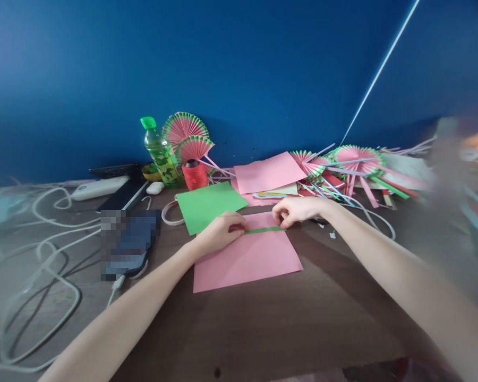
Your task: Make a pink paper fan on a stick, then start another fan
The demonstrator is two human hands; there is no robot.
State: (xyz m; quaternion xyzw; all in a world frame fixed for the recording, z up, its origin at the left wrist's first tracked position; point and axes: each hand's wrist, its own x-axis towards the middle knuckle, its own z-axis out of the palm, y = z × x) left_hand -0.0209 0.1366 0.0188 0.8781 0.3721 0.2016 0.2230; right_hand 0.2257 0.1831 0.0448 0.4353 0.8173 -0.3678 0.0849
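Note:
A pink paper sheet lies flat on the brown table in front of me. Across its upper part runs a thin green paper strip. My left hand pinches the strip's left end, fingers closed. My right hand pinches its right end, fingers curled. A green paper sheet lies just behind my left hand, partly under the pink sheet's corner.
Behind stand a green bottle, a red thread spool, pink-and-green paper fans, another pink sheet and a heap of fans and strips. A phone and white cables lie at the left.

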